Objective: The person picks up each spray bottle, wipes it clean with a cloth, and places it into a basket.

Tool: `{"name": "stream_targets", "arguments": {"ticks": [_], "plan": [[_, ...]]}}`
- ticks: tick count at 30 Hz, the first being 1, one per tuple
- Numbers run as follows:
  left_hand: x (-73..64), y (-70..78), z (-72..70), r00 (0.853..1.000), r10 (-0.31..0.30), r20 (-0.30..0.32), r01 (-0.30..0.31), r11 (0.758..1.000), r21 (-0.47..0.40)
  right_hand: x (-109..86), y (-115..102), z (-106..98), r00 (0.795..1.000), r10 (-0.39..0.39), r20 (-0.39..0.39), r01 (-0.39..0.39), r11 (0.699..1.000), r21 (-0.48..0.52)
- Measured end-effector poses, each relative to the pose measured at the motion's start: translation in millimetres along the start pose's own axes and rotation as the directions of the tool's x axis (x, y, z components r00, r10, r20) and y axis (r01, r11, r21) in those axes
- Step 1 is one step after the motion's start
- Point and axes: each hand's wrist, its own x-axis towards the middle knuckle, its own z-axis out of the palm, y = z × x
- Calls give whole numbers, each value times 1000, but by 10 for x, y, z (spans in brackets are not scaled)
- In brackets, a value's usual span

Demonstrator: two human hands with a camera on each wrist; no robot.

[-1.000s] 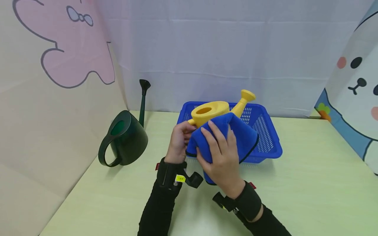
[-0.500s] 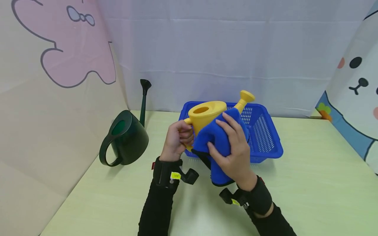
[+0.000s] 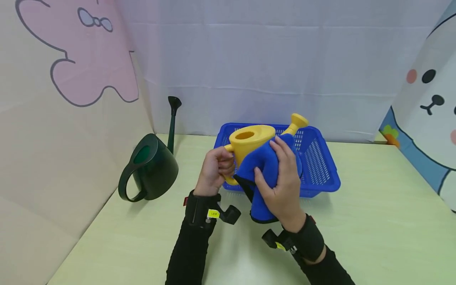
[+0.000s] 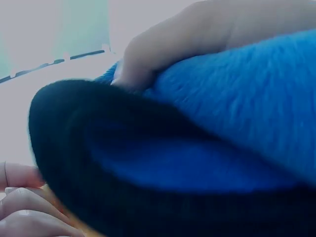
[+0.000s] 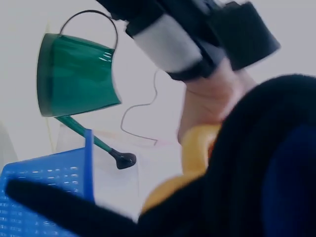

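A yellow watering can (image 3: pixel 249 139) is held up in front of the blue basket, tilted, its spout pointing back right. My left hand (image 3: pixel 215 168) grips its handle with curled fingers. A blue cloth (image 3: pixel 265 162) with black edging drapes over the can's side and lower spout, hiding much of the body. My right hand (image 3: pixel 283 186) holds the cloth against the can, thumb and fingers spread round a bunched fold. Up close in the left wrist view, the cloth (image 4: pixel 237 108) fills most of the frame, with right-hand fingers (image 4: pixel 163 49) over it.
Behind the yellow can stands a blue perforated plastic basket (image 3: pixel 329 180) on the pale table (image 3: pixel 374 221). A dark green watering can (image 3: pixel 158 174) stands at the left, handle toward me, its spout near the back curtain (image 3: pixel 228 59).
The right hand has shifted right with the cloth and bunched it, uncovering more of the yellow can's body. The left hand has moved slightly left and down, still on the handle.
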Motion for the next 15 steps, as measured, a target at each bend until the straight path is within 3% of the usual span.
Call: {"name": "stream_targets", "arguments": {"ticks": [4, 7, 10, 12, 15], "plan": [[-11, -24, 64, 995, -21, -96, 23, 1000, 20, -60, -81, 88, 993, -118, -9, 115, 980, -160], [-22, -50, 109, 988, -44, -151, 51, 998, 39, -112, -128, 145, 972, -232, 46, 235, 923, -303], [-27, -67, 133, 984, -53, -172, 63, 997, 54, -131, -154, 160, 949, -299, 103, 316, 873, -371], [-28, -66, 138, 984, -55, -171, 65, 996, 53, -114, -156, 145, 945, -310, 106, 327, 872, -365], [-26, -48, 137, 987, -61, -147, 67, 997, 36, -68, -139, 102, 952, -293, 91, 307, 900, -309]]}}
